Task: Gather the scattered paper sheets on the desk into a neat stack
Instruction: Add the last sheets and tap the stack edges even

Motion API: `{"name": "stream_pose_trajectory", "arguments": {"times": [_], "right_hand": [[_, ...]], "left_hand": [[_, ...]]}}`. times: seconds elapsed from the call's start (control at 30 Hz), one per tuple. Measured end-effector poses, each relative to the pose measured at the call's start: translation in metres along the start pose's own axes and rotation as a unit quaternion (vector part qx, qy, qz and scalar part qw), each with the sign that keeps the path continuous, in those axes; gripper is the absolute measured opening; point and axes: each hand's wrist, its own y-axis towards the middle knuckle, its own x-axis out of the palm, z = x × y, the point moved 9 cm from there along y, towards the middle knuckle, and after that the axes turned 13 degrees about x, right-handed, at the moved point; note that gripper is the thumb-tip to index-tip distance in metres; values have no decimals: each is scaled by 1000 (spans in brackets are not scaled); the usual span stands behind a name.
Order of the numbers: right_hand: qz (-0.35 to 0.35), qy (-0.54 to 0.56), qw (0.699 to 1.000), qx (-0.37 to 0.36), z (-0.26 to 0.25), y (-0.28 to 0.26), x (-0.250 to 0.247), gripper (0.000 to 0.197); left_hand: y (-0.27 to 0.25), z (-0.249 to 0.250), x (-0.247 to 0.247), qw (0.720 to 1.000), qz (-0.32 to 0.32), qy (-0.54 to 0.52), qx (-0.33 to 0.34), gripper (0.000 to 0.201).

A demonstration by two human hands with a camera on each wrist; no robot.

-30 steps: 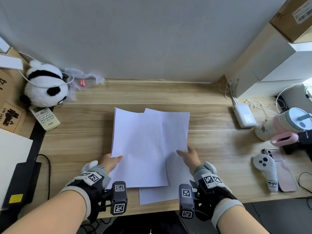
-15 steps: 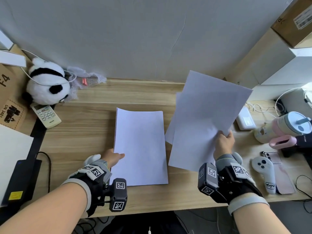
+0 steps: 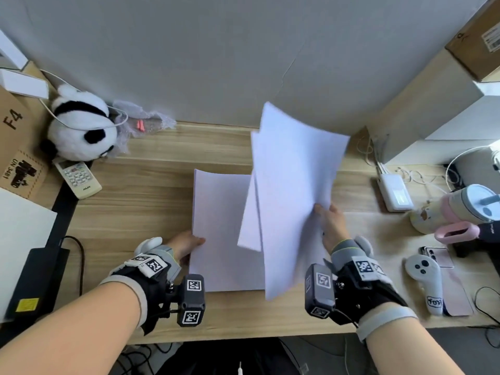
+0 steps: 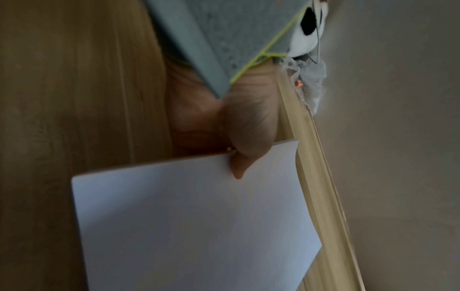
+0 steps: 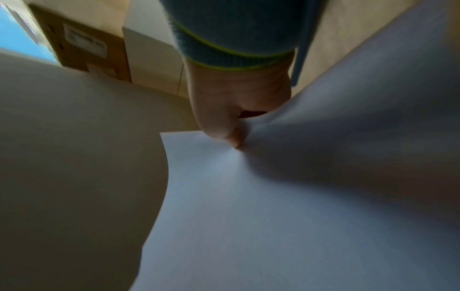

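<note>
Right fingers (image 3: 323,209) pinching lifted sheets (image 3: 292,190), swung back toward stack (image 3: 221,228), left thumb (image 4: 246,137) still gripping it

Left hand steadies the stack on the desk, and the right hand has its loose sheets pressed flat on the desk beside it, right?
Not flat: the right hand pinches the loose sheets lifted off the desk, per the head view. The left hand does steady the stack.

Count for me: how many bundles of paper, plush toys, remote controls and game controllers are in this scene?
Paper bundles: 2, the flat stack and the lifted sheets
Plush panda: 1
Remote control: 1
Game controller: 1
Total: 5
</note>
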Motion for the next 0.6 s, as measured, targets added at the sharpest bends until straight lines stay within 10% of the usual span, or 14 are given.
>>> {"name": "stream_pose_trajectory", "arguments": {"times": [0.27,0.6], "right_hand": [[-61,-178,977,99,66,-9,48,31],[-61,-334,940,33,67,-12,69,30]], "left_hand": [[-6,-3,-1,993,17,-107,-56,67],[1,-6,-3,996,30,-84,-5,42]]}}
